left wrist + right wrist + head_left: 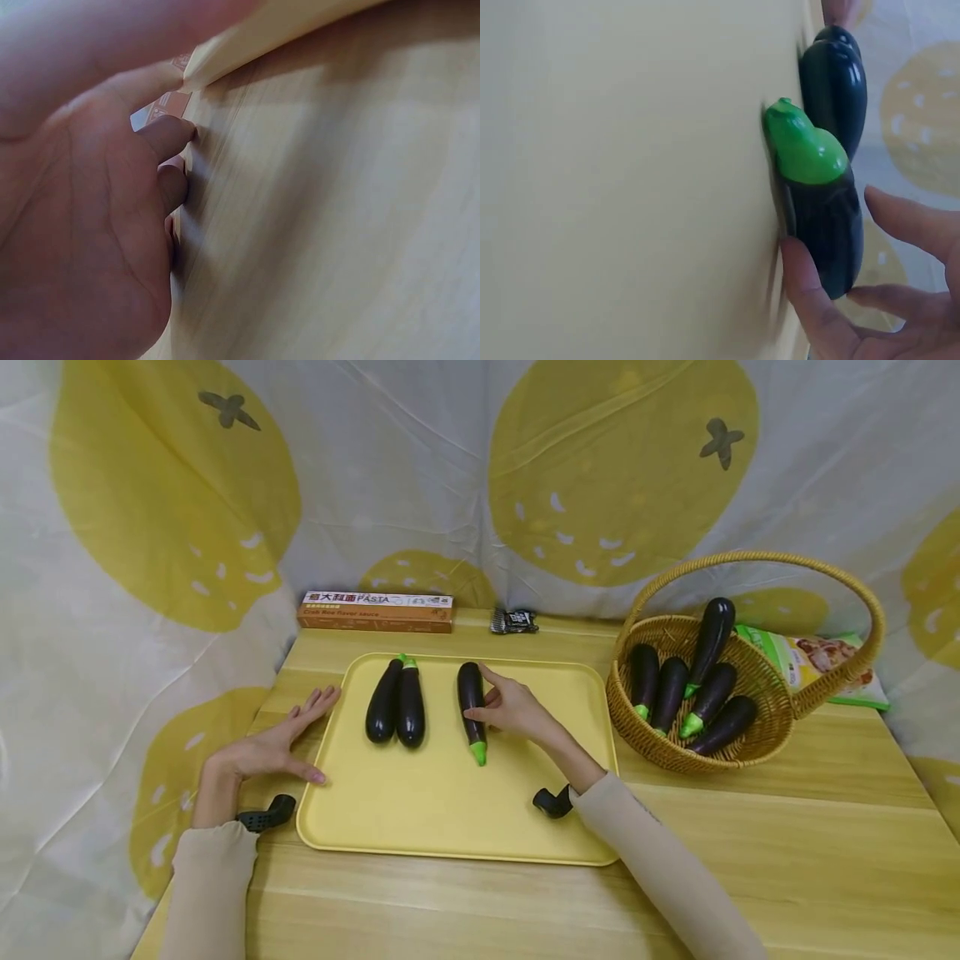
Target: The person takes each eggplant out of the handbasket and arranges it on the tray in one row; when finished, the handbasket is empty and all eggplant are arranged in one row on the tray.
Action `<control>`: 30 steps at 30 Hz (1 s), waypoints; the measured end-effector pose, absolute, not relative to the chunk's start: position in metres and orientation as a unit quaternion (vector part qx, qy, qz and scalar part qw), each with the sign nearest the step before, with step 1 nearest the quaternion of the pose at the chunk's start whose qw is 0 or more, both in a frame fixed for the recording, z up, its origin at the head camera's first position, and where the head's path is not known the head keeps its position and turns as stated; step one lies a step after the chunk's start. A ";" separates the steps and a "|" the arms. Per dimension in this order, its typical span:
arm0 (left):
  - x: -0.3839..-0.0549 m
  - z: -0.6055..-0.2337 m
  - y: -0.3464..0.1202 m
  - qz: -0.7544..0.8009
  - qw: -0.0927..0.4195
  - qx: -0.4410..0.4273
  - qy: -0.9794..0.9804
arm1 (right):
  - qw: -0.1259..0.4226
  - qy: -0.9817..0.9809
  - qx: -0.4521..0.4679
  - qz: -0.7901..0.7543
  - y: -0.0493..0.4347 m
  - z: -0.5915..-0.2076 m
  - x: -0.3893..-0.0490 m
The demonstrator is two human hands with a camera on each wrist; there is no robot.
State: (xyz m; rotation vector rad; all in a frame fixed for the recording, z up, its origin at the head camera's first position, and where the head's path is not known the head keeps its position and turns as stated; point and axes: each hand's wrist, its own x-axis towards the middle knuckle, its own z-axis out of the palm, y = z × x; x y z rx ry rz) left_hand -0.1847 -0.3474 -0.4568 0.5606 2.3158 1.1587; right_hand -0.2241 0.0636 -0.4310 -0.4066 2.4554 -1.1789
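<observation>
On a yellow tray [450, 810] lies a dark purple eggplant [471, 702] with its green stem end toward me. My right hand [517, 706] is at its right side, thumb over it and fingers beside it. In the right wrist view this eggplant [825, 225] lies on the tray with one fingertip against its side, while the fingers are spread rather than wrapped round it. Two more eggplants [410, 710] lie side by side to the left, stems away from me. My left hand [266, 752] is spread at the tray's left edge, its thumb at the rim.
A wicker basket [637, 747] with a tall handle holds several eggplants, right of the tray. Behind it lies a green and white food bag [862, 693]. A pasta box [375, 612] and a small black packet [513, 621] lie at the back, before a patterned cloth [420, 460].
</observation>
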 end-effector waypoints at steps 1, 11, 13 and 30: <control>-0.185 -0.457 -0.348 0.425 0.243 0.205 0.847 | 0.195 0.872 -0.145 -0.425 0.062 -0.431 -0.223; -0.185 -0.457 -0.347 0.425 0.243 0.207 0.847 | 0.204 0.832 -0.112 -0.503 0.029 -0.441 -0.223; -0.185 -0.456 -0.347 0.426 0.245 0.206 0.847 | 0.209 0.817 -0.095 -0.529 0.020 -0.442 -0.223; -0.186 -0.457 -0.347 0.420 0.247 0.204 0.849 | 0.215 0.796 -0.089 -0.558 -0.017 -0.445 -0.230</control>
